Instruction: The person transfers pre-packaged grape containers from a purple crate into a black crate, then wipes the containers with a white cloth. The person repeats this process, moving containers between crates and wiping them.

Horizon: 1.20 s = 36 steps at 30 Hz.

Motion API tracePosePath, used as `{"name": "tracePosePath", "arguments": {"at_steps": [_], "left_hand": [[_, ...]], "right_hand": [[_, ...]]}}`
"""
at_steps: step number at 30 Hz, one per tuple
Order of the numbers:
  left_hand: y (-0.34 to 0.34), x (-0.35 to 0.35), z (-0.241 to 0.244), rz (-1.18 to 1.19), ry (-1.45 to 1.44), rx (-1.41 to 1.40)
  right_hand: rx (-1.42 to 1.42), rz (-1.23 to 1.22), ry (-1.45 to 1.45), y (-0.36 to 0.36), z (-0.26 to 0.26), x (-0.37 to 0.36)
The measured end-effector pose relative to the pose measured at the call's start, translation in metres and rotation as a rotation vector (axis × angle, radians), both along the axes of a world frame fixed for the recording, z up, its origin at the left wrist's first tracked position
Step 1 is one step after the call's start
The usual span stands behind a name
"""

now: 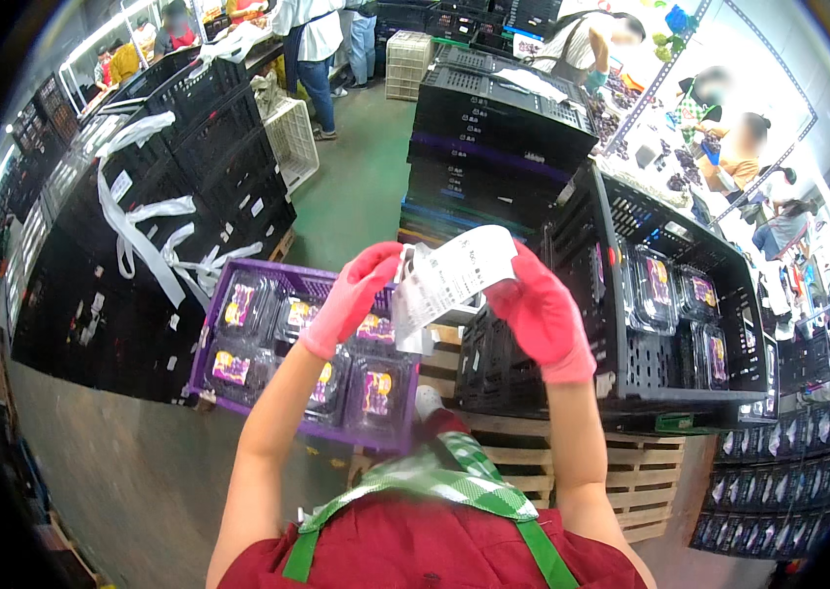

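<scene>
A strip of white printed paper (pixel 470 265), apparently labels, is held up between my two hands and bears writing. My left hand (pixel 365 291), in a pink glove, pinches its left end, where a translucent piece hangs down. In the same kind of glove, my right hand (pixel 538 313) grips the right side, and the paper hides some of its fingers. Below and left sits a purple plastic crate (pixel 297 275) with several clear plastic clamshell boxes (pixel 376 401) bearing colourful labels. My left forearm covers part of it.
At right, an open black crate (pixel 691 394) holds several clamshells (pixel 654 291). Stacked black crates (pixel 488 118) rise ahead, more (pixel 231 162) at left with white straps (pixel 127 221). Wooden pallets (pixel 643 478) lie low at right. People work at tables beyond.
</scene>
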<state>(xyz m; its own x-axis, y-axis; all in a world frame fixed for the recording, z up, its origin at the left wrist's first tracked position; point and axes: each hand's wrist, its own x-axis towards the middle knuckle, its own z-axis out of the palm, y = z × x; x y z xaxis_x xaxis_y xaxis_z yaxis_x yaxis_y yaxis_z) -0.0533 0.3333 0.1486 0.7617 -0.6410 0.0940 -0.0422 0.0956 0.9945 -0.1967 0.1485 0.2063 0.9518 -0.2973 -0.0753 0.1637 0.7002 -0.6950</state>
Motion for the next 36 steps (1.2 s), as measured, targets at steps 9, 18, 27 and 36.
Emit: {"name": "tracePosePath", "arguments": {"at_steps": [9,18,27,36], "left_hand": [[0.054,-0.145,0.011,0.071,0.357,-0.406],[0.053,-0.157,0.003,0.155,0.396,-0.341],[0.088,-0.184,-0.015,0.488,0.444,-0.313],[0.204,-0.269,0.09,0.812,0.235,0.362]], "right_hand": [[0.145,0.013,-0.063,0.121,-0.034,-0.04],[0.223,0.283,0.089,0.124,-0.045,-0.059],[-0.806,0.458,0.214,0.1,-0.074,-0.078],[-1.378,1.134,-0.479,0.118,-0.215,-0.069]]}}
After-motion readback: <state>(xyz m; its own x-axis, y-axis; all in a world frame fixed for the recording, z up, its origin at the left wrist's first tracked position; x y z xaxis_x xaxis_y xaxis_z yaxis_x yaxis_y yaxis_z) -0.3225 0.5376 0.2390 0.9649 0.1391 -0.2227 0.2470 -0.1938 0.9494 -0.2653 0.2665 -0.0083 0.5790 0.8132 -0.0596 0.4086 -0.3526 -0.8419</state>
